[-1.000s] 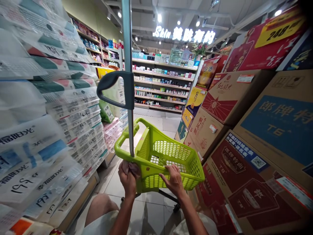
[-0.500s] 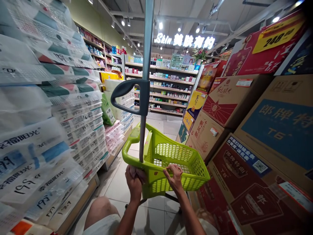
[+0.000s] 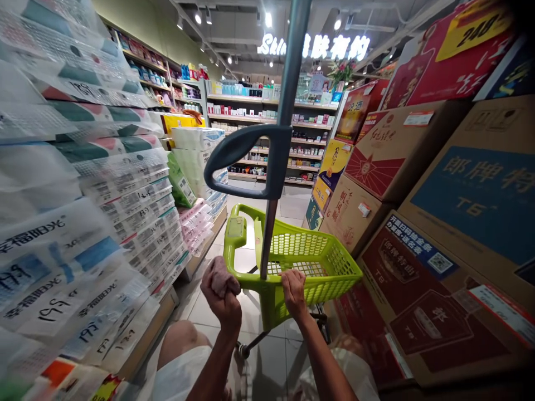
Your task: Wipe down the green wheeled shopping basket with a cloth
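Note:
A lime-green shopping cart (image 3: 311, 278) with perforated sides stands on the floor before my knees. Its grey upright pole (image 3: 288, 78) carries a dark looped handle (image 3: 246, 192). My left hand (image 3: 223, 303) is closed around a crumpled greyish-pink cloth (image 3: 222, 277), just left of the cart's rear corner. On the cart's near upper rim rests my right hand (image 3: 295, 292), its fingers curled over the edge. The inside of the basket shows no goods in the part I can see.
Wrapped tissue packs (image 3: 137, 206) are piled along the left. Liquor cartons (image 3: 443, 245) rise in a stack close on the right. Cosmetics shelves (image 3: 271, 114) cross the far end of the tiled aisle (image 3: 213, 301).
My left hand has come away from the cart's side, bringing the cloth up and left. My right hand has closed over the rim. The cart has turned, its pole shifting right in view.

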The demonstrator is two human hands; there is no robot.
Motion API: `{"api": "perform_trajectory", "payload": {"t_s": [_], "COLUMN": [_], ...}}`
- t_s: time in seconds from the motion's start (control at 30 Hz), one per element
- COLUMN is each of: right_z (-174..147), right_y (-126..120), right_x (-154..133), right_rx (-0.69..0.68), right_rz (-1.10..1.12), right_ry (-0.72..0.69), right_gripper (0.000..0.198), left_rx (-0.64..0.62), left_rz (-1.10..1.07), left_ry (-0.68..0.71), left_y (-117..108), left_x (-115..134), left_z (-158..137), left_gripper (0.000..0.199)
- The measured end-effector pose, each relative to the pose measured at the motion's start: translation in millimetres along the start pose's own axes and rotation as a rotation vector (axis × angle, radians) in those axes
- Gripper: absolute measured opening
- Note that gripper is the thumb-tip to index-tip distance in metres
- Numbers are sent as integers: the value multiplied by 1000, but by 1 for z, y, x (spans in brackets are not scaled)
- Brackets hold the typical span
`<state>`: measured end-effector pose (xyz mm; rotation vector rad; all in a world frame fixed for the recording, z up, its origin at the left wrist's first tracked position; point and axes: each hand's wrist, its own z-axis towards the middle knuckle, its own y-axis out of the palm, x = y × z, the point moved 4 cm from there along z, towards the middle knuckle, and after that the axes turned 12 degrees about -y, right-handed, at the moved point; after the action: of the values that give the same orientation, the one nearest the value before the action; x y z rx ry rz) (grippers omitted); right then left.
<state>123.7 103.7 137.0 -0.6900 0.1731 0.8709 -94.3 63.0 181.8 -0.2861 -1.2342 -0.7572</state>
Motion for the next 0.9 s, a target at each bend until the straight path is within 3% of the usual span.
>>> {"api": "perform_trajectory", "payload": {"t_s": [0.17, 0.23, 0.37, 0.47, 0.57, 0.67, 0.83, 0.9], "right_z": [2, 2, 1, 0, 0, 3, 3, 2], "right_y": [-5, -7, -7, -6, -6, -7, -9, -10], "right_x": [-4, -3, -2, -2, -1, 0, 4, 4], "right_rx": [-1, 8, 26, 37, 38, 41, -1, 4], "right_rz": [1, -4, -20, -38, -62, -82, -67, -65], "right_ry": [34, 35, 22, 10, 18, 27, 19, 27], "right_gripper": [38, 38, 36, 36, 36, 36, 36, 37], "left_rx": [-129, -266, -648, -799, -894, -1055, -1340, -1380], "left_rz": [252, 352, 634, 795, 991, 1207, 1373, 1385], "left_ry": [360, 451, 652, 756, 724, 598, 437, 432], "left_y": [-5, -1, 14, 21, 34, 55, 90, 93], "left_x": [38, 53, 74, 82, 87, 93, 100, 98], "left_z": [34, 36, 14, -5, -6, 10, 43, 45], "left_gripper": [45, 43, 47, 50, 40, 26, 29, 29]}}
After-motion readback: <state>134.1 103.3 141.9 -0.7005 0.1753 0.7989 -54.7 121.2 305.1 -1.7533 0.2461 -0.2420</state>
